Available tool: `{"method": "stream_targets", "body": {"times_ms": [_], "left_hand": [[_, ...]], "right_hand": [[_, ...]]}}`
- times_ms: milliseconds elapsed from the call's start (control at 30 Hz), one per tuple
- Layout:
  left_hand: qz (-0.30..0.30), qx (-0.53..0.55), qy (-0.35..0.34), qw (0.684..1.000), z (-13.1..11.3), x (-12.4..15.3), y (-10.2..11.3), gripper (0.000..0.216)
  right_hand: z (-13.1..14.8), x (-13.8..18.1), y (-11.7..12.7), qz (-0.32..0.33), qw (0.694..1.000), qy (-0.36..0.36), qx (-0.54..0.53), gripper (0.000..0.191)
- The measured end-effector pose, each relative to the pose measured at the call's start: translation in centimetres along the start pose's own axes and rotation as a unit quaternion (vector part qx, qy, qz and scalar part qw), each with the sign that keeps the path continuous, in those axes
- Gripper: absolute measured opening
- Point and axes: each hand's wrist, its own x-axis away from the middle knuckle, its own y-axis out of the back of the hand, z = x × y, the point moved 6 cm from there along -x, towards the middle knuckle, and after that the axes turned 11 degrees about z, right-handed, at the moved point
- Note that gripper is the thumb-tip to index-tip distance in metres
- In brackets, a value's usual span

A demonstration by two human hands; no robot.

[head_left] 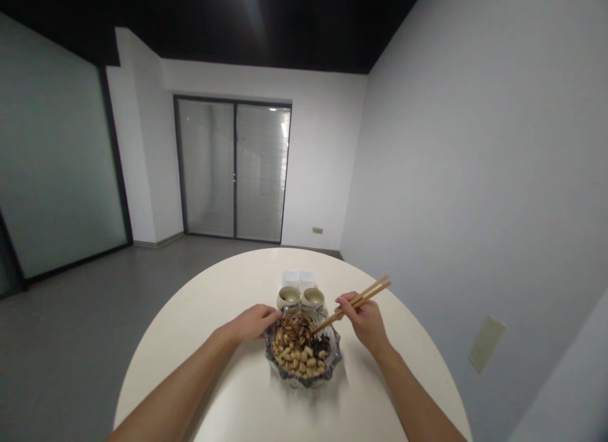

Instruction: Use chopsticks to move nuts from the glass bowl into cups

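A scalloped clear glass bowl (310, 384) sits near the middle of the table, holding pale nuts (301, 361) at the front, brown striped seeds (293, 331) at the back and small dark pieces (323, 346) on the right. At the bowl's left rim, my left hand (256, 320) grips the edge with its fingers. My right hand (363, 322) is closed around a pair of wooden chopsticks (375, 291). Their tips point down and left into the bowl, at the border of the brown seeds and dark pieces. Whether the tips pinch anything is too small to tell.
Just behind the bowl stand two small beige cups, a left cup (289, 296) and a right cup (313, 296). Two small whitish translucent containers (298, 278) are behind them. The round white table (228, 397) stands near a wall (456, 176) on the right.
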Motion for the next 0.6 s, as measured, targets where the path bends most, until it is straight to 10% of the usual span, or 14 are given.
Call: {"method": "stream_targets", "body": {"times_ms": [600], "left_hand": [[-0.006,-0.011,-0.004,1.000,0.6,-0.3,0.0,0.064]], "right_hand": [[1.5,-1.5,-2.4,-0.175,0.980,0.070,0.068,0.028]]}}
